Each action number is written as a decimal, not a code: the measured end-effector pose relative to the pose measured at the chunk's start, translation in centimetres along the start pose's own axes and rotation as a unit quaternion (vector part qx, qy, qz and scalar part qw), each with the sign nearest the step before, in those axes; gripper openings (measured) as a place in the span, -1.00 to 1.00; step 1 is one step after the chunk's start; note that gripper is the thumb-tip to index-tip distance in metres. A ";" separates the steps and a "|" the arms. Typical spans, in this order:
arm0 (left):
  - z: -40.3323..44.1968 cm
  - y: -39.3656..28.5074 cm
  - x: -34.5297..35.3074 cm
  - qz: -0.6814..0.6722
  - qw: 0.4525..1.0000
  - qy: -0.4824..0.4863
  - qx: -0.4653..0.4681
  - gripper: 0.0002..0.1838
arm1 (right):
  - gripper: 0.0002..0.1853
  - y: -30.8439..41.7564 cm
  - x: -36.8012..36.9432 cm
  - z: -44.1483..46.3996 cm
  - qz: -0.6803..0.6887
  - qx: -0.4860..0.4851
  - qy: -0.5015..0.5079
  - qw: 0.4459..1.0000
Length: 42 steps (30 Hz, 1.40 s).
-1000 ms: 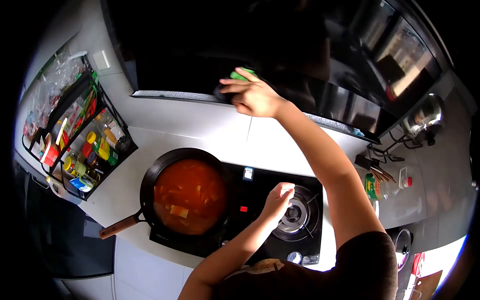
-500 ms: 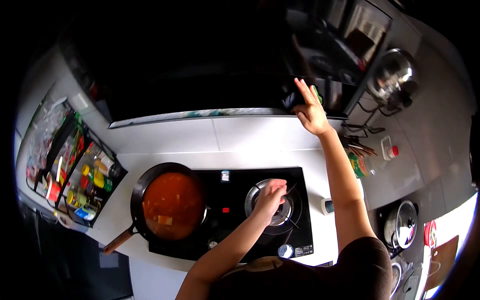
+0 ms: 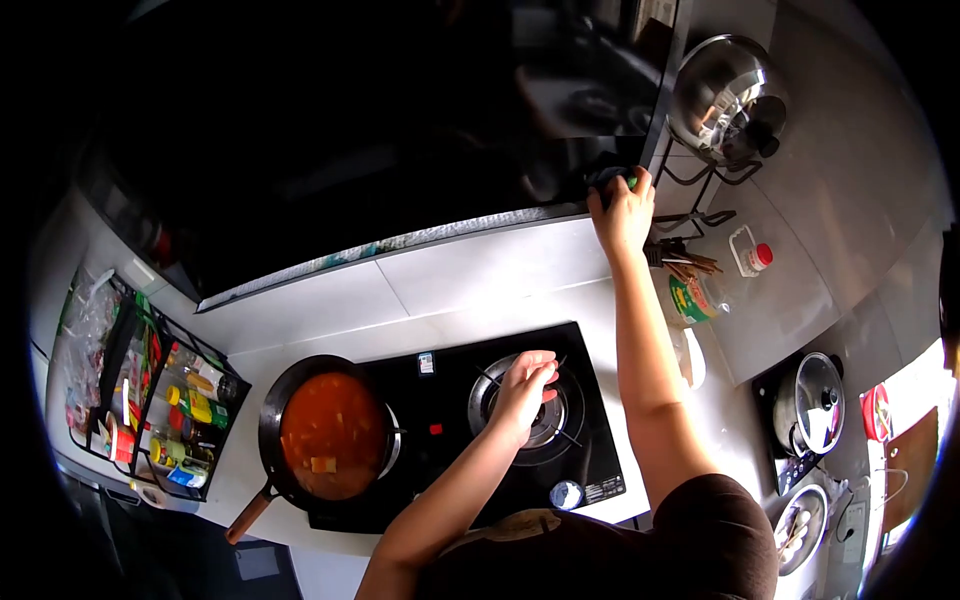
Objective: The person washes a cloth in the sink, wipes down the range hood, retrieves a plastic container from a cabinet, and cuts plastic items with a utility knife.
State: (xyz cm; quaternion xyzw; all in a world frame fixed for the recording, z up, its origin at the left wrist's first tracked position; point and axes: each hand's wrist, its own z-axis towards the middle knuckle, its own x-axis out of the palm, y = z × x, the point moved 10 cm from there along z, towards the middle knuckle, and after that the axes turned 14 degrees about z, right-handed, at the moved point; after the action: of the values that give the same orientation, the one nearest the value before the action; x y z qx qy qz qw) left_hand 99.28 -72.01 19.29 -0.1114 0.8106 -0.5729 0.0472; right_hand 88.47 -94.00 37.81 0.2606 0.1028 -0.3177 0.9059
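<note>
My left hand (image 3: 522,396) hovers over the right burner (image 3: 556,428) of the black gas stove, its fingers loosely curled with nothing visible in them. My right hand (image 3: 626,215) is raised at the lower right corner of the dark, glossy panel (image 3: 400,150) above the stove. Its fingers are bent around something dark with a bit of green, mostly hidden by the hand. On the left burner sits a black wok (image 3: 270,440) with a wooden handle, holding red-orange soup (image 3: 332,425) with a pale chunk floating in it.
A black rack (image 3: 215,365) with bottles and jars stands left of the stove. Right of it are chopsticks in a holder (image 3: 690,262), an oil bottle (image 3: 695,298) and a lid on a wall rack (image 3: 725,100). Farther right stands a lidded pot (image 3: 815,400).
My right hand's fingers were stretched out and are now bent at the panel's corner. The left hand stays over the burner, curled. The whole view has shifted and turned slightly.
</note>
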 end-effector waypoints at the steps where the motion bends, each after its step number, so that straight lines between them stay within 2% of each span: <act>1: 0.1 0.0 0.0 0.004 1.000 0.002 0.001 -0.69 | -0.76 -0.7 -0.3 -0.1 0.048 0.025 -0.022 0.998; 3: 0.2 0.2 -0.2 -0.002 1.000 0.003 0.002 -0.67 | -0.70 -0.7 -0.6 -0.1 0.142 0.084 -0.056 0.985; 4: 0.2 0.1 -0.2 0.001 1.000 0.006 0.003 -0.67 | -0.65 1.7 -1.7 -0.1 0.158 0.001 -0.093 0.983; 6: 0.1 0.2 -0.6 0.007 1.000 -0.003 -0.005 -0.66 | -0.62 4.0 -1.1 -0.8 0.201 -0.075 -0.084 0.973; 8: 0.1 0.1 -0.5 0.010 1.000 -0.002 -0.005 -0.67 | -0.63 6.6 0.3 -1.3 0.186 -0.132 -0.050 0.972; 10: 0.2 0.1 -0.4 0.002 1.000 -0.003 -0.005 -0.68 | -0.60 8.4 3.2 -1.7 0.228 -0.154 0.042 0.961; 12: 0.3 -0.2 -0.4 0.003 1.000 -0.002 -0.005 -0.68 | -0.56 11.4 4.4 -1.9 0.195 -0.257 0.060 0.945; 14: 0.5 -0.2 -0.5 -0.004 1.000 -0.003 -0.003 -0.68 | -0.44 12.3 6.2 -2.1 0.093 -0.262 0.097 0.955; 16: 0.5 -0.2 -0.7 -0.003 1.000 -0.004 -0.001 -0.67 | -0.42 12.0 6.2 -1.9 0.043 -0.273 0.117 0.954; 19: 0.5 -0.2 -0.9 -0.001 1.000 -0.007 -0.002 -0.67 | -0.40 7.2 4.9 0.2 0.021 -0.158 0.049 0.986; 20: 0.5 -0.2 -1.0 0.001 1.000 -0.006 0.000 -0.67 | -0.40 5.6 4.1 0.7 -0.017 -0.143 0.008 0.990; 24: 0.3 -0.2 -0.7 0.004 1.000 0.000 0.000 -0.67 | -0.42 0.8 1.5 1.2 -0.066 -0.013 -0.045 0.997; 29: 0.0 -0.8 0.0 0.009 1.000 0.005 0.003 -0.67 | -0.40 0.4 2.1 1.3 -0.001 -0.005 -0.059 0.998; 32: 0.1 -0.8 -0.2 0.011 1.000 0.004 0.002 -0.67 | -0.35 2.7 2.6 1.6 -0.057 -0.038 -0.026 0.997; 34: 0.2 -0.7 -0.5 0.011 1.000 0.000 -0.002 -0.68 | -0.39 2.8 2.3 2.6 -0.098 -0.032 -0.023 0.994; 36: 0.5 -0.4 -0.8 0.003 1.000 -0.003 -0.003 -0.67 | -0.45 1.5 2.9 3.7 -0.144 0.026 0.034 0.989; 38: 0.5 -0.4 -0.8 0.002 1.000 -0.001 -0.002 -0.66 | -0.48 1.3 2.8 3.9 -0.148 0.030 0.032 0.988; 42: 0.5 -0.7 -0.7 -0.003 1.000 0.002 0.000 -0.64 | -0.42 0.6 3.2 3.6 -0.144 0.042 0.043 0.988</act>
State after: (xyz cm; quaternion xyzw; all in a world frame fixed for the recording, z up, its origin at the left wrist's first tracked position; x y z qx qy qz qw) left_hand 100.16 -72.52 19.77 -0.1125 0.8103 -0.5735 0.0436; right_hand 91.37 -97.20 39.94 0.2943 0.1650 -0.4371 0.8337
